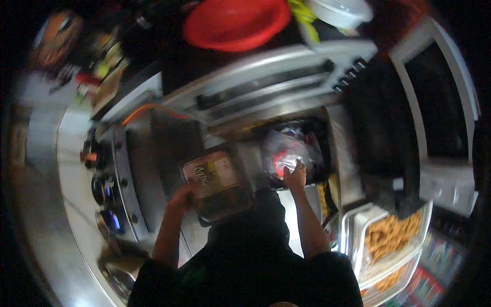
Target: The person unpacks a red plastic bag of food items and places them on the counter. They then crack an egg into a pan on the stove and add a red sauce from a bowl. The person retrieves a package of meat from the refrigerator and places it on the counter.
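Observation:
My left hand (pixel 184 197) holds the left edge of a packaged food tray (pixel 226 201), which is tilted in front of my body. A pale label (pixel 215 172) bearing writing covers its upper part. My right hand (pixel 295 176) reaches forward to a dark waste bin (pixel 322 153), its fingers on crumpled clear plastic wrapping (pixel 287 147). Bright light glints off the plastic between the thumb and fingers. Red patches show in or under the wrapping. Motion blur hides finer detail of both hands.
Ahead runs a metal appliance (pixel 268 76) with dark knobs, and a red basin (pixel 238 25) and white bowl (pixel 341 13) beyond it. Plastic tubs (pixel 355 222) of orange-brown food stand at right. To the left are a knobbed metal unit (pixel 130 188) and a counter (pixel 42 172).

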Tool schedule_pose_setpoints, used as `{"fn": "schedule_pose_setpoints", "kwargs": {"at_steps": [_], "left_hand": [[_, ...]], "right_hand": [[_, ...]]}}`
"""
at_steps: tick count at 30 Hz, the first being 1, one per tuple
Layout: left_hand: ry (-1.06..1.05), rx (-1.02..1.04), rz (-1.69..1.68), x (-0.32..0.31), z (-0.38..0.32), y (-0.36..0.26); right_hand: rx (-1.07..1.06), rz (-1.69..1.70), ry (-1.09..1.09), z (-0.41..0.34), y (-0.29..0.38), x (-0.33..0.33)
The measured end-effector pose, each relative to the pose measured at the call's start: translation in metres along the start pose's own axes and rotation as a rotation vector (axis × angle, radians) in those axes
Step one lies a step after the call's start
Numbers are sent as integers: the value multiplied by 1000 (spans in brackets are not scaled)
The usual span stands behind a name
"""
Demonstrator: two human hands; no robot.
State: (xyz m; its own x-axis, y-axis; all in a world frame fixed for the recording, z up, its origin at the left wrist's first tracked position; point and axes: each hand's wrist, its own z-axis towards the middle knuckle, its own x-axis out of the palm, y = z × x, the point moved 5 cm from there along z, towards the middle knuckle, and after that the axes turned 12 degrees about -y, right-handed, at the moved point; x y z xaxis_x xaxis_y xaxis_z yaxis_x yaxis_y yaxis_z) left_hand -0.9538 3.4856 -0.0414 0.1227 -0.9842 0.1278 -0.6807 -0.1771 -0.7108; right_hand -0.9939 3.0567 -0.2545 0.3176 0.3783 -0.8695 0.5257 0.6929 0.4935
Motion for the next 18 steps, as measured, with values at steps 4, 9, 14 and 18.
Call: {"fn": "schedule_pose_setpoints", "kwargs": {"at_steps": [4, 9, 14, 18], "left_hand": [[-148, -105, -202, -56, 3, 57], [-245, 185, -458, -122, -47, 96], [-601, 174, -548, -206, -128, 157], [-842, 301, -648, -292, -145, 231]], "right_hand": [[83, 913, 679, -43, 144, -35], [-304, 685, 917, -112, 289, -71], [-454, 556, 1108, -235, 349, 9], [-604, 507, 1155, -331, 369, 102]]}}
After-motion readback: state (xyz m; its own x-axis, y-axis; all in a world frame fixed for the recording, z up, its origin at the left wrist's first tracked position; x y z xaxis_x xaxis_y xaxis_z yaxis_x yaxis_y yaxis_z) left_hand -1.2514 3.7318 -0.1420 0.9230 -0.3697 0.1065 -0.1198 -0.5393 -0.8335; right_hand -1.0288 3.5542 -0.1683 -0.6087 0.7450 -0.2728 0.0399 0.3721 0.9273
